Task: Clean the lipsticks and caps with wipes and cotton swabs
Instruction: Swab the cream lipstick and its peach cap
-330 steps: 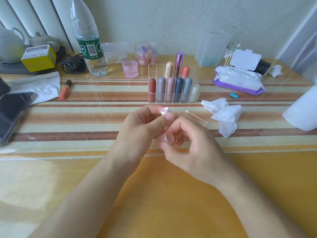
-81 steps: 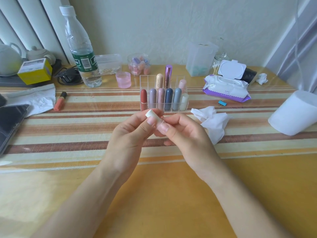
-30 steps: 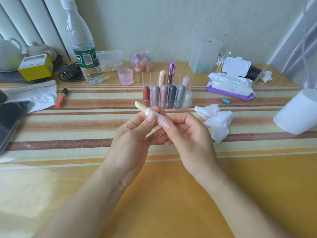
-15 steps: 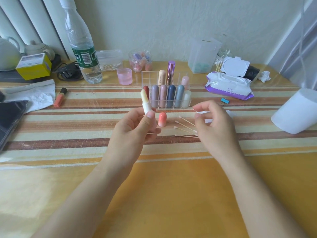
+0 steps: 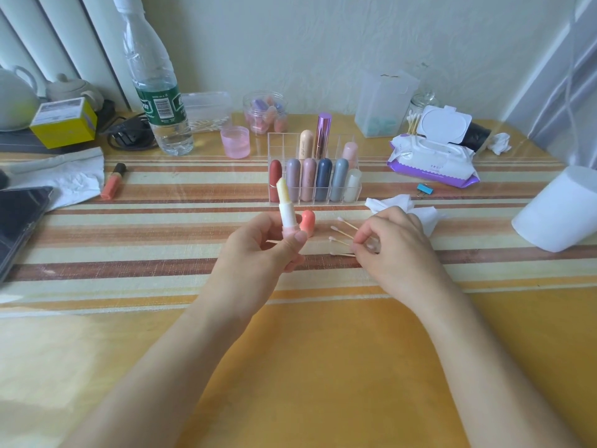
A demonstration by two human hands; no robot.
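My left hand [image 5: 258, 253] grips an uncapped lipstick [image 5: 286, 208] upright: pale yellow stick, white barrel, pink base. Its salmon cap [image 5: 307, 223] stands on the table just right of it. Several cotton swabs [image 5: 342, 236] lie on the striped cloth, and my right hand [image 5: 394, 250] pinches the end of one with thumb and forefinger. A crumpled white wipe [image 5: 420, 211] lies behind my right hand. A clear organizer [image 5: 315, 179] holds several capped lipsticks.
An open wet-wipe pack [image 5: 433, 156] sits back right, a white paper roll [image 5: 562, 211] at far right. A water bottle [image 5: 155, 92], pink cup [image 5: 235, 142], jar of caps [image 5: 265, 113], loose orange lipstick [image 5: 113, 181] and phone [image 5: 16, 221] stand left.
My right hand has let go of the lipstick and moved right and down onto the swabs. My left hand has turned the lipstick upright. The cap now stands on the table.
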